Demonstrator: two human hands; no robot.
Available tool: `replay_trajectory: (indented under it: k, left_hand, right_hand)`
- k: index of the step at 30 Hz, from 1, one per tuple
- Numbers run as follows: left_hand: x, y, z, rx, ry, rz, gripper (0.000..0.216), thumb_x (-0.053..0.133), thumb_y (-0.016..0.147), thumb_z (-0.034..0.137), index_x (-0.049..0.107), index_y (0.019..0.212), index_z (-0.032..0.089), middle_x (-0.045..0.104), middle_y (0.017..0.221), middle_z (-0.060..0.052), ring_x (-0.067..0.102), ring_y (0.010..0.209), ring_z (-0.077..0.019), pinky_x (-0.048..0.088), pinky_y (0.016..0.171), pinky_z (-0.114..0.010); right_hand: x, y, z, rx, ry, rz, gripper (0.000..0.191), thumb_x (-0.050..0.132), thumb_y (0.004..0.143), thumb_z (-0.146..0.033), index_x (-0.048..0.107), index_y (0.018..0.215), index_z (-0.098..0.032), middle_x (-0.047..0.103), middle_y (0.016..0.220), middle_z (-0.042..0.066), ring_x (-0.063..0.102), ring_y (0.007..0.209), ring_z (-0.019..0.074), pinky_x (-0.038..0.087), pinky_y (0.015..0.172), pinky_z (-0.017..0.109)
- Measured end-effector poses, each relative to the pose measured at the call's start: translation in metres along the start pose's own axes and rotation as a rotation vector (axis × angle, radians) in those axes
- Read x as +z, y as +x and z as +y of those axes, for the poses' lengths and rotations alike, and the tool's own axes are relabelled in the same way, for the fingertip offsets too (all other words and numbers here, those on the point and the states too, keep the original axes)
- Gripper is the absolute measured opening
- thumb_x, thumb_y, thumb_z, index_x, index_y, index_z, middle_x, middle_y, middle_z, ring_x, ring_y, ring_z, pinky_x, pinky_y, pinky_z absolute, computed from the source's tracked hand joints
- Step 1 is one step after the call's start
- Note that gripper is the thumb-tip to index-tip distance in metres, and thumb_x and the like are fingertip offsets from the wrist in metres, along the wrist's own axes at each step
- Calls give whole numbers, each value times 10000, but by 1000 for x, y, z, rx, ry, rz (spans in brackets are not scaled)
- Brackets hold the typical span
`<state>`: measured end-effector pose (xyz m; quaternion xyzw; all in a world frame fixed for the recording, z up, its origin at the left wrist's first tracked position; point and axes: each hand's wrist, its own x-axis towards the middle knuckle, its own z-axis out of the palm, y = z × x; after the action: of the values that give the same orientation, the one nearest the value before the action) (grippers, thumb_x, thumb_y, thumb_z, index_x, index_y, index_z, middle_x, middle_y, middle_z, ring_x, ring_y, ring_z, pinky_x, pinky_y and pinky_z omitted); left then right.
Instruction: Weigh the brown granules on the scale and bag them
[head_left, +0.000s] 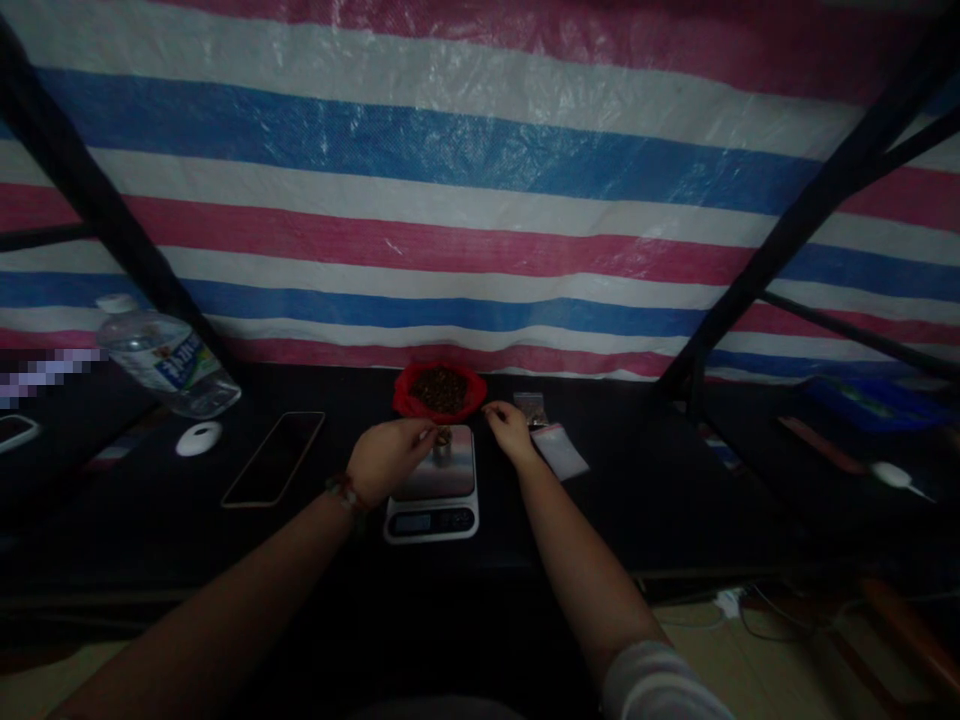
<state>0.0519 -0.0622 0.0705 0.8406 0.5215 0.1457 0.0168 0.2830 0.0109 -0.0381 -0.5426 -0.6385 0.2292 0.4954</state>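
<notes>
Backed by plastic sheeting [465,180] striped in red, white and blue, worked at a black tabletop [637,520] framed by dark slanting posts [754,280]. Shared the left of that surface with a clear plastic water bottle [169,360], a white computer mouse [199,439] and a dark-screened smartphone [274,460]; the far right, with a blue tray [877,405].

Had at center a white digital scale [433,504], its display [412,522] toward the near edge and a small silvery metal cup [442,453] standing on its platform [454,480]. Had just behind it a red container [403,397] filled with small dark brown pieces [439,388], and to the right a clear plastic bag [531,408] and a whitish, red-edged bag [562,453].

Reached over the scale's left side with the left hand [394,455], a beaded bracelet [346,490] at the wrist, fingers drawn together at the cup's mouth; could not tell whether grasping anything. Extended the right hand [510,432] beside the red container, thumb and fingertips bent close together near the rim; could not tell whether pinching a piece.
</notes>
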Motion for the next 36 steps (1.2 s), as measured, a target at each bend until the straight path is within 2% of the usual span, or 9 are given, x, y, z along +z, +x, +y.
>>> replay_trajectory:
  k: [5,11,13,16,19,23,27,31,36]
  left_hand:
    - [8,19,-18,41,-113,-40,340,403,883,405,695,926,235,719,834,-49,648,714,-172,427,619,-238]
    - [20,23,-27,34,-199,-40,357,378,895,385,691,891,214,708,819,-54,643,718,-178,444,633,-251]
    - [20,22,-29,31,-255,1,363,383,894,401,675,944,190,699,870,-68,640,759,-185,460,678,-269]
    - [23,20,-27,79,-328,74,443,522,812,459,594,1139,169,646,1095,-94,603,979,-221,457,853,-321]
    - [28,18,-24,133,-339,34,623,633,717,444,505,1257,163,581,1223,-112,539,1114,-254,409,954,-362]
    - [34,19,-23,148,-362,-52,632,620,726,361,455,1306,172,633,1126,-94,581,1042,-237,430,909,-343]
    - [33,21,-29,140,-314,-51,607,585,745,327,440,1316,183,650,1087,-82,600,991,-229,438,873,-327]
    - [29,21,-38,109,-246,-43,612,579,743,338,440,1316,175,650,1091,-93,599,993,-244,428,883,-334]
    - [30,20,-44,103,-282,-22,622,591,742,366,439,1314,174,629,1144,-98,590,1022,-243,431,900,-334]
  right_hand:
    - [-1,-1,-3,17,-7,16,220,487,785,-267,685,835,-187,692,852,39,620,820,185,465,765,297]
    - [-3,0,-7,30,-14,8,212,487,790,-263,685,827,-200,696,861,34,619,827,179,470,770,291]
    - [-2,-1,-7,26,-24,15,213,484,792,-263,686,821,-199,696,856,35,619,831,181,469,775,293]
    - [-1,-2,-9,16,-43,24,220,477,795,-266,686,823,-202,696,857,33,620,840,183,467,785,298]
    - [-11,0,-16,22,-103,75,243,460,804,-274,686,850,-200,696,883,40,620,858,188,461,805,310]
    - [-47,0,-33,64,-350,164,266,458,816,-301,688,891,-191,687,913,72,618,856,205,450,808,322]
    - [-79,-21,-41,207,-720,36,286,534,791,-356,679,950,-168,665,945,147,613,890,259,432,797,353]
    - [-80,-58,-35,355,-956,-70,402,544,786,-367,614,1102,-128,612,1097,208,586,985,311,430,792,389]
    - [-71,-84,-32,295,-1078,-110,325,448,830,-203,617,1103,-149,633,1094,175,600,982,274,428,805,357]
